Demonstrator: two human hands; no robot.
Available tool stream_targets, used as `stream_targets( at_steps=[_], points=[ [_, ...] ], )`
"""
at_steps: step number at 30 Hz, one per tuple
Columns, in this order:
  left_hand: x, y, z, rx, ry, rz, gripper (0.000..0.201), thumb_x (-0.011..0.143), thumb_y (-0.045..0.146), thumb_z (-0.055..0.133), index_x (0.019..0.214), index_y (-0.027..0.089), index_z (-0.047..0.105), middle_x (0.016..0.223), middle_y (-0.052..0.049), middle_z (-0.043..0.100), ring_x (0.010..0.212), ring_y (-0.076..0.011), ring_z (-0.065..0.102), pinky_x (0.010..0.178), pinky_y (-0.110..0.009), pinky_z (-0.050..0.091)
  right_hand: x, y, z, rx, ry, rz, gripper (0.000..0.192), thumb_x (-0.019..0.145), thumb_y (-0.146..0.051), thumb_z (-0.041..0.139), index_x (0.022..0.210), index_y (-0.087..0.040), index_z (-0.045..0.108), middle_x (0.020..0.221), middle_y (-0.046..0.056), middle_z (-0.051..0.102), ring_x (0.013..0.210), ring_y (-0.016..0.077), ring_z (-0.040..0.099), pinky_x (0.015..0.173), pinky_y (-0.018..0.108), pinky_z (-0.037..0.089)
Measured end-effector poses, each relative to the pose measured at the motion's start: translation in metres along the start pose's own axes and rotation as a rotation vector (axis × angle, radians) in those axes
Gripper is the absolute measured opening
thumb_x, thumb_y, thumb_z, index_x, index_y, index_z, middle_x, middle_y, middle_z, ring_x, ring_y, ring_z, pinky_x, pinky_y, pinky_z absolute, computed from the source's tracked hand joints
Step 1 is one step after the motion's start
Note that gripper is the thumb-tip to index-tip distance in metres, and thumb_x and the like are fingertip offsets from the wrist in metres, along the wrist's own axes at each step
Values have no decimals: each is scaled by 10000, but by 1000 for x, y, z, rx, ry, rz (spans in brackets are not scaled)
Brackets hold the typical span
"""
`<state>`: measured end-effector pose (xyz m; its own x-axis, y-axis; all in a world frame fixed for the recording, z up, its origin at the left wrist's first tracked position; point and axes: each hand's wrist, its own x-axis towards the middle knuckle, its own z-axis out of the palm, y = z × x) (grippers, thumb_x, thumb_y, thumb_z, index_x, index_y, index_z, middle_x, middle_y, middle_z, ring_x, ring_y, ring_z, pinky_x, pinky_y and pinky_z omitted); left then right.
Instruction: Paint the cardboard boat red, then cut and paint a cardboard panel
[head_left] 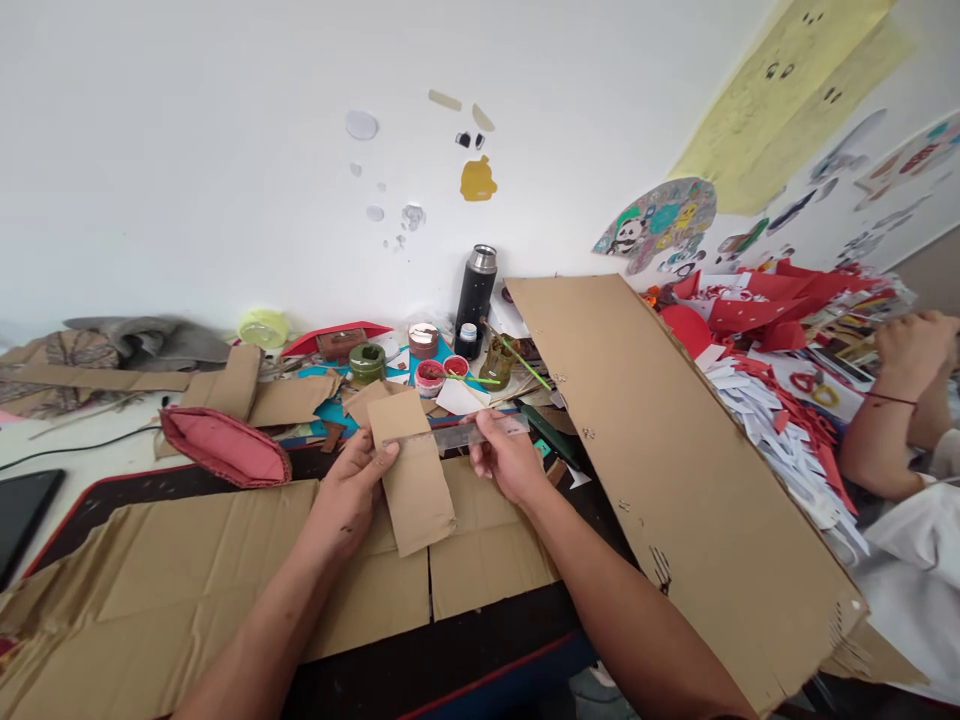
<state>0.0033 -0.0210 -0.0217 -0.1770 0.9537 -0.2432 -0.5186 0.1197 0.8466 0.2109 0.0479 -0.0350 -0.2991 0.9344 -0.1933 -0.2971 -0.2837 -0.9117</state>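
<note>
ruler of clear, flat plastic [455, 437]: spans the upper part of a rectangular brown cardboard piece [412, 495] and juts past its right edge; with so much unsupported, it could tip or slide if the far end is knocked.
left hand [349, 505]: its grip is closed on the left edge of the cardboard piece, thumb on top; whether the thumb also pins the ruler, i cannot tell. if it does not, the ruler could skew.
right hand [506, 460]: its grip is pinched on the right part of the ruler; a twist of the wrist could swing it off square.
cardboard piece: tilted above the creased brown cardboard sheets [491, 545] in the near middle of the black, red-edged table [517, 640]; whether its near end touches them, i cannot tell. lacking firm backing, it could bend under pressure and spoil the ruler's line.
red paint pots [430, 377]: open, just beyond the hands; a far reach could tip one and stain the cardboard.
thin green stick [529, 362]: slants toward the right hand's side; a sleeve or knuckle could catch it.
large brown cardboard panel [705, 480]: slopes close to the right forearm; an elbow swung right could shove it.
</note>
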Motion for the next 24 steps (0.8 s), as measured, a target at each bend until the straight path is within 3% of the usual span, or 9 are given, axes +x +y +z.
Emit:
stream_targets(
  at_steps=[6,11,17,20,24],
  points=[
    [1,4,-2,-111,141,-80,515,662,412,980,1097,194,809,1215,-95,824,1182,-299,738,887,-331,626,-1,6,0,-56,57,15,612,727,-778,864,813,-230,605,417,-101,490,307,97,417,306,193,249],
    [4,7,-8,-83,141,-115,376,734,325,917,1053,177,786,1084,-96,838,1115,-299,765,887,-348,630,-4,4,-4,-78,-1,20,612,739,-780,858,793,-223,612,409,-102,466,300,85,385,308,192,228],
    [-1,5,-5,-66,117,-78,506,679,497,1003,1021,175,815,1055,-99,841,915,-252,777,730,-317,637,-5,6,-6,-93,-2,17,577,767,-742,855,806,-231,589,443,-99,487,314,87,398,313,190,242],
    [-4,8,-3,-60,94,-122,494,666,451,1013,1041,192,823,1041,-91,841,814,-226,767,628,-298,623,-5,7,-6,-105,-6,13,578,774,-749,837,792,-232,580,460,-92,496,318,87,401,312,191,238],
    [-5,9,-4,-43,133,-116,456,632,357,1024,1013,196,832,1042,-85,842,819,-223,772,624,-275,613,-6,6,-6,-115,-6,8,581,761,-741,856,778,-235,570,442,-97,483,311,87,387,309,197,235]
  ],
)
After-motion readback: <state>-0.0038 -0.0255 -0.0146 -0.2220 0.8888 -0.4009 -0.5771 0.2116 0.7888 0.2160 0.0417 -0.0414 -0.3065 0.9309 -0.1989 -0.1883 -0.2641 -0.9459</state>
